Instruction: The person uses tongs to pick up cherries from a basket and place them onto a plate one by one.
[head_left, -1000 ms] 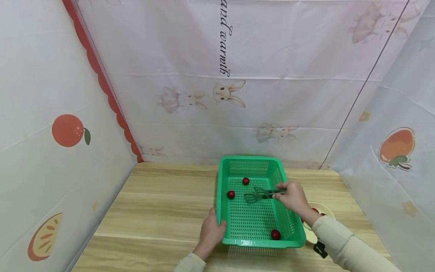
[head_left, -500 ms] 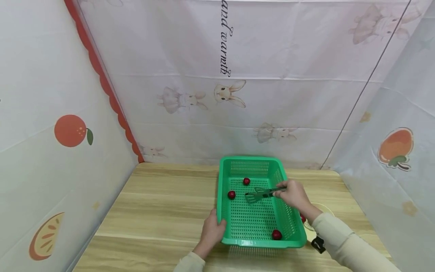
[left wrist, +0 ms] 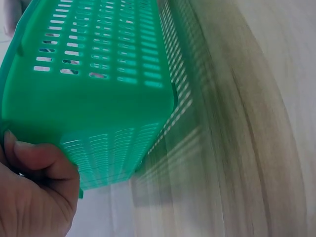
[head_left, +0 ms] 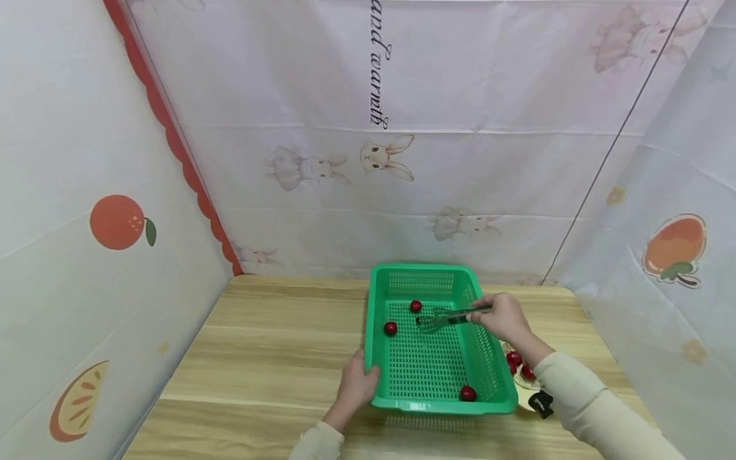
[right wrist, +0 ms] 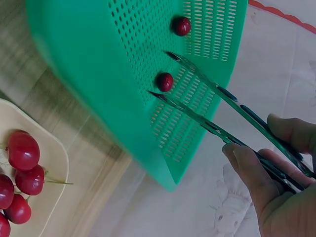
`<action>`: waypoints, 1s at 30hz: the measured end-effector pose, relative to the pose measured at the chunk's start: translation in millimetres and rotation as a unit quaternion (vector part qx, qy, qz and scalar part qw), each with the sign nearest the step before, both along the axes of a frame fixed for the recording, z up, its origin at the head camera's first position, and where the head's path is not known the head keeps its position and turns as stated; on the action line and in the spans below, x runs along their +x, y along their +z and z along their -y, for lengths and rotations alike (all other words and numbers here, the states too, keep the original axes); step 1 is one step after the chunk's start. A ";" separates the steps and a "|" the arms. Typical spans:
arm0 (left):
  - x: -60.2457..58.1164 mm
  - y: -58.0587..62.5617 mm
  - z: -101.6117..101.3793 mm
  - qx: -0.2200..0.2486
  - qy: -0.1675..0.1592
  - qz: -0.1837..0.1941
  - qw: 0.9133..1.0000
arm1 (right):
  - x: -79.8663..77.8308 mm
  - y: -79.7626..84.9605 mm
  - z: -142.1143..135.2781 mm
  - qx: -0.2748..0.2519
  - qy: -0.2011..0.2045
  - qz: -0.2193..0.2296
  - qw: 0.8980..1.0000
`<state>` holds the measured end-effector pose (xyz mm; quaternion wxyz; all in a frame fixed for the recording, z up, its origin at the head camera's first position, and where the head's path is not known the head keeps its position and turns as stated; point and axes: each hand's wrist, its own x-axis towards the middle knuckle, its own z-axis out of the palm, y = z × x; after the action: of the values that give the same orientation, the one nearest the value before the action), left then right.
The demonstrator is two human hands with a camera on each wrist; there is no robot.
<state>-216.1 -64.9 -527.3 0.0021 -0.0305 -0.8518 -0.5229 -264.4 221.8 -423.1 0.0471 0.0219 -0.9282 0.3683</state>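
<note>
A green perforated plastic basket (head_left: 443,407) holds several round dark-red cherries, two toward the back left (head_left: 416,306) and one near the front right corner. My left hand (head_left: 358,382) grips the basket's left rim near the front corner, its thumb over the rim. In my right hand (head_left: 507,321) is a pair of green tongs (head_left: 454,317), held between thumb and fingers from the basket's right side. The right wrist view shows the tongs' arms spread apart, nothing pinched between them, tips inside the basket near one cherry (right wrist: 164,82). The left wrist view shows the basket's slotted corner above the left hand's thumb.
To the right of the basket, partly under the right forearm, stands a cream plate (right wrist: 57,163) with several stemmed cherries (right wrist: 23,150). A black object (head_left: 540,404) sits at its front edge. Printed cloth walls (head_left: 322,236) enclose the wooden table (head_left: 276,345).
My right hand has lifted slightly toward the back and right, tilting the tongs inside the basket. More cherries on the plate now show. The left hand keeps its hold on the rim.
</note>
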 end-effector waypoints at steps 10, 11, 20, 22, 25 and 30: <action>-3.6 8.0 2.5 0.010 0.003 -0.003 1.000 | 1.7 8.5 -5.7 0.003 0.014 0.014 1.000; -3.3 8.8 2.6 0.010 0.004 -0.001 1.000 | 2.1 9.0 -5.9 0.002 0.014 0.015 1.000; -2.0 15.0 3.1 0.012 0.000 -0.004 1.000 | -5.9 11.3 -3.4 0.009 0.006 0.003 1.000; -1.9 15.3 2.5 0.015 -0.001 0.001 1.000 | -8.9 10.3 -1.5 0.014 0.004 -0.005 1.000; -1.2 14.8 1.9 0.020 -0.001 0.003 1.000 | -13.8 6.8 3.0 0.022 0.005 -0.023 0.999; 0.0 12.9 1.8 0.036 -0.009 0.001 0.999 | -22.1 1.3 12.4 0.010 0.001 -0.019 1.000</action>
<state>-216.1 -66.7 -514.4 -0.0020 -0.0375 -0.8319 -0.5537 -286.4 209.4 -421.9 0.0647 0.0301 -0.9308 0.3585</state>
